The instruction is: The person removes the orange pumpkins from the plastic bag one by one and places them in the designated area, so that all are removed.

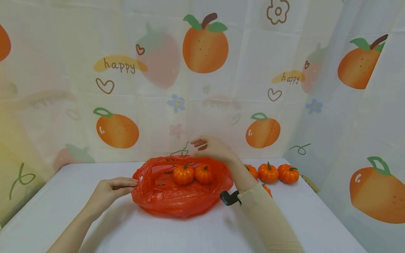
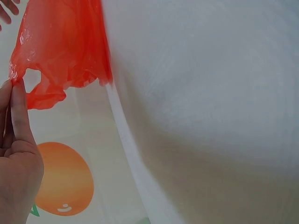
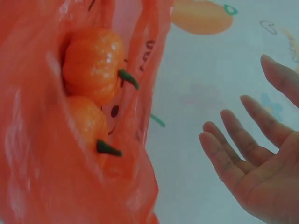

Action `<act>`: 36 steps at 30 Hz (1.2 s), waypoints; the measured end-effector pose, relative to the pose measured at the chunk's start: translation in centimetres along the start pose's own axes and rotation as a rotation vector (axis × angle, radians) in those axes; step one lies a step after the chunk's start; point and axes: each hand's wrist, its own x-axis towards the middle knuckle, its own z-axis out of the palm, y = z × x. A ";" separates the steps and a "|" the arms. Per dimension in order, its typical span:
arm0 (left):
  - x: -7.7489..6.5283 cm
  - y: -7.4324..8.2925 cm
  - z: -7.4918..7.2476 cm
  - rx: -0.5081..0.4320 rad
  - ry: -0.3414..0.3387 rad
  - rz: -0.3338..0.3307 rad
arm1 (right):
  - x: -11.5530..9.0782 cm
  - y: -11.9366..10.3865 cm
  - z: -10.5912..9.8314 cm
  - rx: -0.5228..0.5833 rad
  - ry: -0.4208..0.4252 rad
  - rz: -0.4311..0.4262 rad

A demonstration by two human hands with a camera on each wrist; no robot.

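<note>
A red plastic bag lies on the white table with its mouth spread open toward me. Two small orange pumpkins with green stems sit side by side inside it. My left hand pinches the bag's left edge by the handle hole, as the left wrist view also shows. Above the bag's right back rim is my right hand, holding nothing. In the right wrist view its fingers are spread and relaxed, apart from the bag and the pumpkins in it.
Several more orange pumpkins stand on the table right of the bag, partly hidden behind my right forearm. A black strap piece is at my right cuff. A curtain printed with fruit hangs behind the table.
</note>
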 end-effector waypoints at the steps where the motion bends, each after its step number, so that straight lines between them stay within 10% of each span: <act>1: 0.0 0.0 0.0 -0.005 -0.001 0.001 | 0.2 0.0 0.2 0.005 -0.007 0.002; 36: -0.1 -0.1 -0.2 0.000 -0.001 0.003 | 3.8 2.0 5.4 -0.052 -0.108 0.133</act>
